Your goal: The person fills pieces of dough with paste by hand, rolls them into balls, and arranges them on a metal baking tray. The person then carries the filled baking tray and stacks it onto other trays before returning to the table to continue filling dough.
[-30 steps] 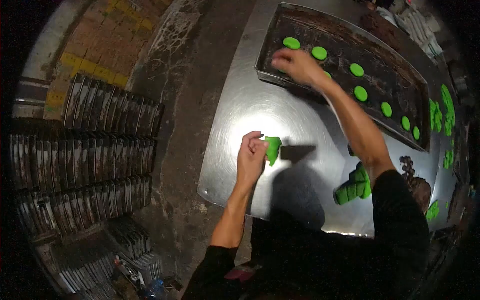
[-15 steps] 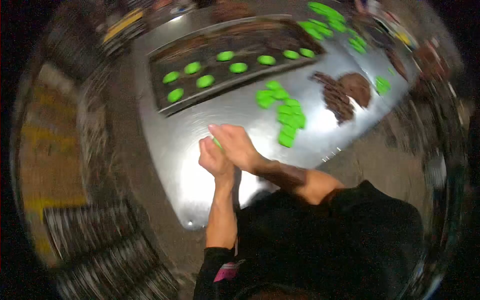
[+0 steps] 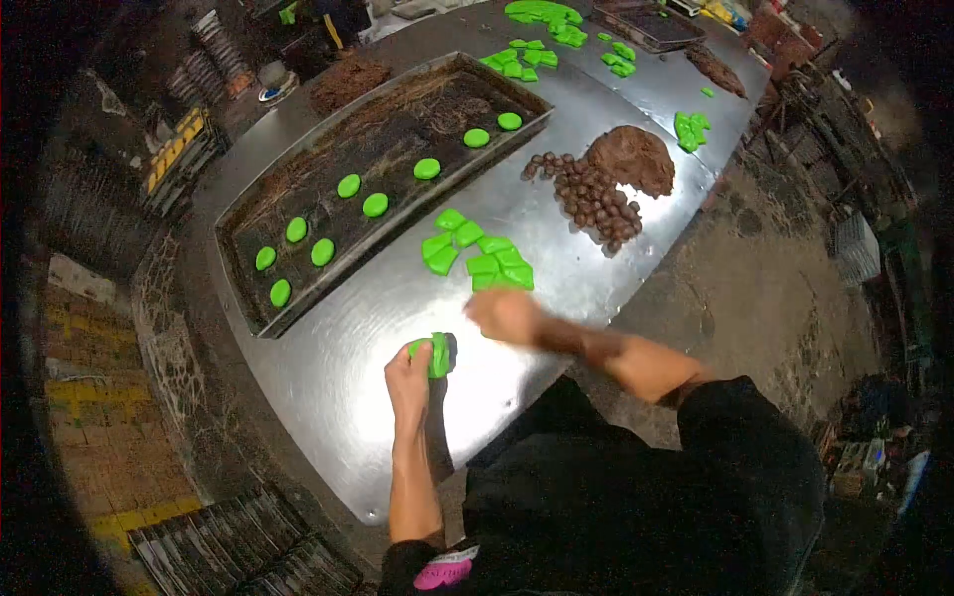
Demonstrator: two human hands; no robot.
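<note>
My left hand [image 3: 406,372] is closed on a piece of green dough [image 3: 438,358] above the near end of the metal table. Blurred by motion, my right hand [image 3: 505,315] is at the near edge of a cluster of cut green dough pieces [image 3: 484,266]; whether its fingers hold anything cannot be made out. Farther right lie a heap of small brown balls [image 3: 598,202] and a large lump of brown dough [image 3: 633,159]. Several flattened green rounds [image 3: 376,205] sit in a dark, long baking tray [image 3: 350,266] at the left.
The metal table [image 3: 328,397] carries more green dough [image 3: 542,12] at its far end, near a second dark tray [image 3: 651,28]. A brown mound [image 3: 350,79] stands behind the long tray. Ridged dark trays [image 3: 243,541] are at lower left. A person [image 3: 343,20] stands at the back.
My hands, together before, are now apart: the right has moved right to the cut green pieces, while the left keeps green dough. The view has turned, shifting the table and tray.
</note>
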